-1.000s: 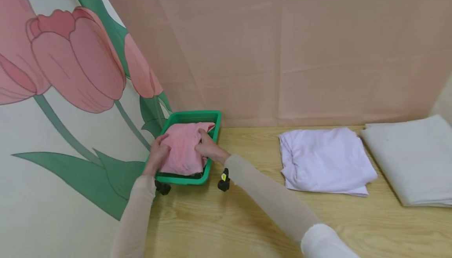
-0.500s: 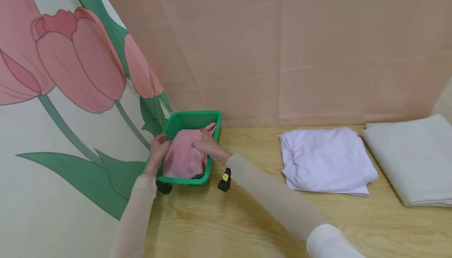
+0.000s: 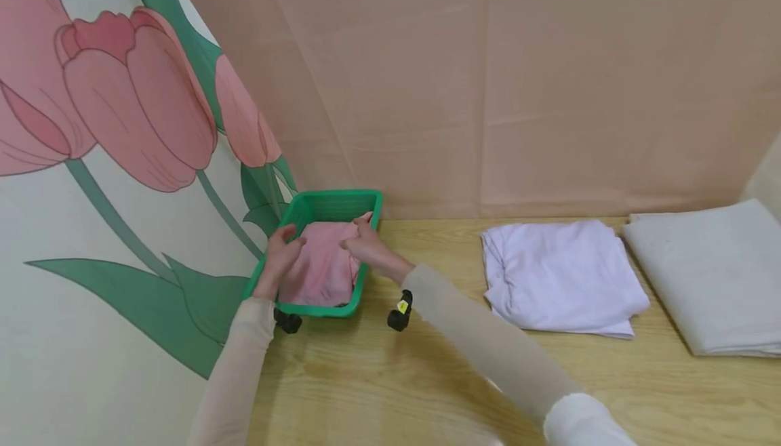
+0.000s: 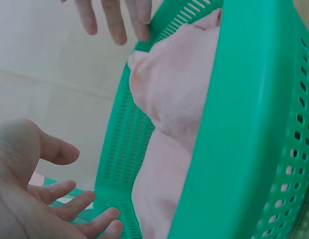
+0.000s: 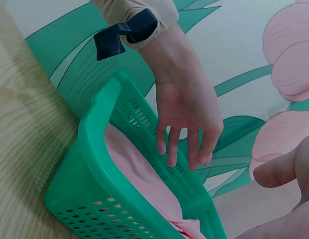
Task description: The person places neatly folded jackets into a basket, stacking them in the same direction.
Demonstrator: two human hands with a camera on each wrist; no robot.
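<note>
A folded pink cloth (image 3: 323, 263) lies inside a green plastic basket (image 3: 348, 311) in the head view. My left hand (image 3: 282, 259) hovers over the basket's left rim, its fingers spread and holding nothing. In the left wrist view that hand (image 4: 50, 184) shows loose, parted fingers beside the basket wall (image 4: 239, 124). Over the right rim is my right hand (image 3: 373, 248), also without anything in its grasp. The right wrist view has the left hand (image 5: 186, 119) hanging with straight fingers above the pink cloth (image 5: 144, 174), while part of the right hand (image 5: 288, 189) enters at the right edge.
A folded pale lilac cloth (image 3: 564, 276) lies on the wooden table (image 3: 366, 378), right of the basket. Further right is a larger folded off-white cloth (image 3: 714, 276). A tulip-painted wall (image 3: 122, 229) borders the basket on the left, and a pinkish-beige backdrop (image 3: 488, 93) rises behind.
The pink cloth has gone down deeper into the basket, and both hands have let go of it. The hands have lifted slightly, and the right one has shifted a little right.
</note>
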